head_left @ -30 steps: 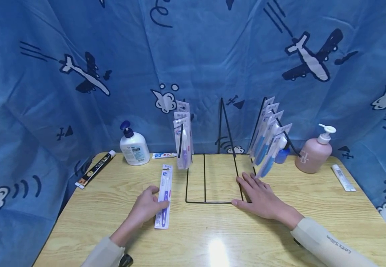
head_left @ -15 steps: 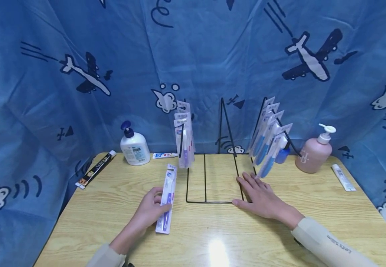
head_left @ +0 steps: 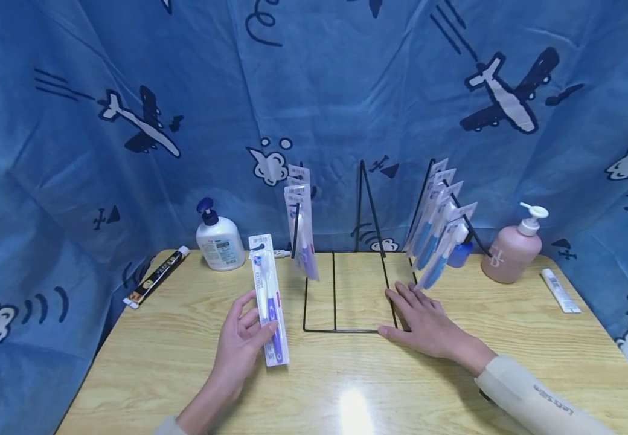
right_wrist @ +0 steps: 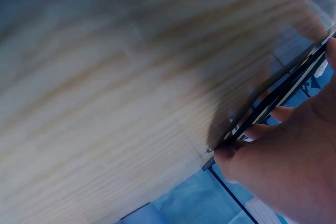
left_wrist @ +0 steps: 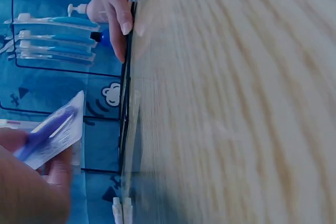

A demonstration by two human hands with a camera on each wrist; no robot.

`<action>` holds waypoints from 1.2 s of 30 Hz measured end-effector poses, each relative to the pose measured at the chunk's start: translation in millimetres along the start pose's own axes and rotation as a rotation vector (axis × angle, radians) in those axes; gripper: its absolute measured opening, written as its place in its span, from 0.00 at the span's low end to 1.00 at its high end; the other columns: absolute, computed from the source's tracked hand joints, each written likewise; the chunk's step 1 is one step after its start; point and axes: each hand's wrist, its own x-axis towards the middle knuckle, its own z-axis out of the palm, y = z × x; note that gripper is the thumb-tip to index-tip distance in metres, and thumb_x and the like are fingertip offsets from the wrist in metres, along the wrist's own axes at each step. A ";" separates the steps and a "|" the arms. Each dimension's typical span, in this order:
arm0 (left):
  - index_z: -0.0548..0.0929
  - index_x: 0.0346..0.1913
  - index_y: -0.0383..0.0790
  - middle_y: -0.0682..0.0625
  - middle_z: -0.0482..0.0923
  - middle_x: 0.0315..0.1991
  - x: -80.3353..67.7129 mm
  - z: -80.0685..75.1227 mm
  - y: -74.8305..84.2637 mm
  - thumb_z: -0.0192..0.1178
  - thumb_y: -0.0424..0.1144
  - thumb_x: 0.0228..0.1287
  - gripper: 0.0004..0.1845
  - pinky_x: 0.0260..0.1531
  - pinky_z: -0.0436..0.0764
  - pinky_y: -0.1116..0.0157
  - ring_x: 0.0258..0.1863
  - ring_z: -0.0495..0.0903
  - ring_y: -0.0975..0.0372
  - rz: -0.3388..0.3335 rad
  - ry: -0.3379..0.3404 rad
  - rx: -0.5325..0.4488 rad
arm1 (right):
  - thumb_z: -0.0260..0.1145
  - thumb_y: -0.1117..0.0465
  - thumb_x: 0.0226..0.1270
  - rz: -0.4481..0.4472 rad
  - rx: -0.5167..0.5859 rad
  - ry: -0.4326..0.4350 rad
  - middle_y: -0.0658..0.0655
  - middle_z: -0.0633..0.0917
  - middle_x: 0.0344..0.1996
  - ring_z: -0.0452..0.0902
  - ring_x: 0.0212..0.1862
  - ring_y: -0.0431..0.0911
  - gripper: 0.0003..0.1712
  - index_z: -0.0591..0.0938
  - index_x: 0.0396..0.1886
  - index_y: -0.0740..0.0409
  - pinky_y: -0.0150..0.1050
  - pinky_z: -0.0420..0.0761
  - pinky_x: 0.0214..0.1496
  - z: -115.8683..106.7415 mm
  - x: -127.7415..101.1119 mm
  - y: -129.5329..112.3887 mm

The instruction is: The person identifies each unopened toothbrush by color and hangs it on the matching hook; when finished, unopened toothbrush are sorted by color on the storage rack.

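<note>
My left hand [head_left: 242, 335] pinches a packaged purple toothbrush [head_left: 269, 302] between thumb and fingers, its hole-punched top pointing away from me and leaning slightly left. The left wrist view has the pack [left_wrist: 55, 129] raised above the table level. My right hand [head_left: 425, 320] rests with spread fingers on the front right of a black wire display rack [head_left: 334, 293], touching its base wires. On the rack's left hook hang several purple toothbrush packs [head_left: 304, 232]. Several blue toothbrush packs [head_left: 436, 254] hang on the right hook, while the middle prong [head_left: 371, 202] carries none.
Behind the left hand stands a white pump bottle [head_left: 220, 241], with a black toothpaste tube [head_left: 156, 278] to its left. A small tube [head_left: 281, 254] lies partly hidden behind the held pack. Right of the rack are a blue bottle [head_left: 458, 255], a pink pump bottle [head_left: 511, 254] and a white tube [head_left: 560, 291].
My left hand has raised the toothbrush pack off the table, and its top end has swung up and to the left. The right hand has stayed on the rack.
</note>
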 end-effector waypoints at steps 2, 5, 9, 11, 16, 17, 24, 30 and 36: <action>0.67 0.80 0.43 0.37 0.85 0.61 -2.4 1.0 1.9 0.64 0.16 0.69 0.40 0.53 0.88 0.55 0.54 0.89 0.53 0.091 0.007 -0.019 | 0.63 0.31 0.80 0.002 0.000 0.001 0.70 0.58 0.85 0.49 0.84 0.72 0.52 0.63 0.87 0.61 0.79 0.58 0.73 0.0 -1.0 0.2; 0.65 0.79 0.37 0.38 0.86 0.59 -6.7 3.8 6.7 0.62 0.14 0.68 0.40 0.54 0.88 0.56 0.54 0.89 0.54 0.267 -0.023 -0.051 | 0.62 0.32 0.81 -0.002 0.002 0.004 0.70 0.58 0.85 0.49 0.84 0.71 0.52 0.63 0.87 0.61 0.78 0.58 0.74 -0.2 -1.9 0.6; 0.63 0.76 0.29 0.40 0.87 0.60 -14.7 10.3 14.7 0.60 0.12 0.67 0.37 0.56 0.87 0.57 0.56 0.89 0.55 0.453 -0.122 -0.093 | 0.62 0.32 0.81 -0.005 0.000 0.006 0.70 0.58 0.85 0.49 0.84 0.71 0.51 0.62 0.87 0.61 0.78 0.58 0.75 -0.4 -2.3 0.7; 0.62 0.75 0.26 0.37 0.87 0.60 -18.9 14.0 16.7 0.59 0.10 0.67 0.36 0.56 0.87 0.58 0.57 0.88 0.54 0.524 -0.176 -0.088 | 0.61 0.32 0.81 -0.006 -0.008 0.010 0.70 0.58 0.85 0.49 0.84 0.71 0.52 0.62 0.87 0.61 0.78 0.58 0.74 -0.3 -2.4 1.5; 0.61 0.73 0.20 0.33 0.86 0.59 -26.3 22.6 15.1 0.57 0.07 0.64 0.35 0.54 0.87 0.60 0.57 0.89 0.54 0.647 -0.263 -0.049 | 0.61 0.31 0.81 -0.006 -0.015 0.013 0.69 0.58 0.85 0.49 0.84 0.70 0.52 0.63 0.88 0.60 0.78 0.59 0.73 1.0 -1.2 3.7; 0.61 0.73 0.19 0.31 0.86 0.58 -26.9 24.0 14.1 0.57 0.07 0.63 0.35 0.54 0.87 0.60 0.57 0.89 0.54 0.664 -0.275 -0.049 | 0.61 0.31 0.81 -0.007 -0.015 0.013 0.69 0.58 0.85 0.49 0.84 0.71 0.52 0.63 0.88 0.60 0.79 0.60 0.73 1.4 -1.0 4.0; 0.64 0.74 0.24 0.27 0.83 0.59 -24.5 28.4 6.2 0.59 0.08 0.65 0.36 0.54 0.87 0.60 0.57 0.88 0.54 0.645 -0.264 0.002 | 0.61 0.30 0.80 -0.005 -0.017 0.017 0.69 0.59 0.85 0.49 0.84 0.71 0.52 0.63 0.87 0.60 0.79 0.61 0.73 4.5 -1.0 4.4; 0.64 0.74 0.24 0.26 0.83 0.59 -17.6 31.6 2.7 0.60 0.10 0.66 0.35 0.56 0.87 0.59 0.58 0.88 0.54 0.629 -0.251 0.018 | 0.61 0.31 0.81 -0.004 -0.009 0.012 0.69 0.58 0.85 0.49 0.84 0.70 0.52 0.62 0.87 0.60 0.78 0.59 0.74 4.8 -1.6 4.0; 0.65 0.75 0.25 0.29 0.84 0.60 -10.6 34.4 -0.2 0.62 0.12 0.67 0.35 0.56 0.87 0.58 0.59 0.88 0.54 0.595 -0.241 0.028 | 0.61 0.31 0.81 -0.007 -0.022 0.015 0.69 0.59 0.85 0.49 0.84 0.70 0.51 0.63 0.87 0.60 0.77 0.61 0.74 4.0 -1.6 4.7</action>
